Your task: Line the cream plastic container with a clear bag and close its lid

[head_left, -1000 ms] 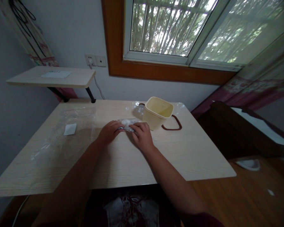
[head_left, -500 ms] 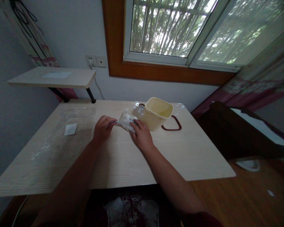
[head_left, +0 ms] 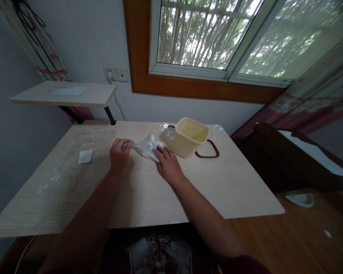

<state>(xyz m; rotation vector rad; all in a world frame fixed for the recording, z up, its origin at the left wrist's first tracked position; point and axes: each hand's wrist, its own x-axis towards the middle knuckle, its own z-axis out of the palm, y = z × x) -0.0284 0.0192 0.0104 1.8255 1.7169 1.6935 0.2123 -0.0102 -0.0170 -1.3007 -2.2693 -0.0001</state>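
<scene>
The left hand [head_left: 119, 155] has pulled the plastic bag [head_left: 146, 147] leftward, toward open tabletop [head_left: 148, 190].

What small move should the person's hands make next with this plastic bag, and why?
Probably the left hand should draw the bag gently leftward: it pinches the bag's narrow end, the right hand rests on the wider end, and the plastic lies bunched between them.

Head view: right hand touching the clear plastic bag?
Touching. The head view shows the fingers of the right hand lying over the clear plastic bag, with no gap between them.
</scene>
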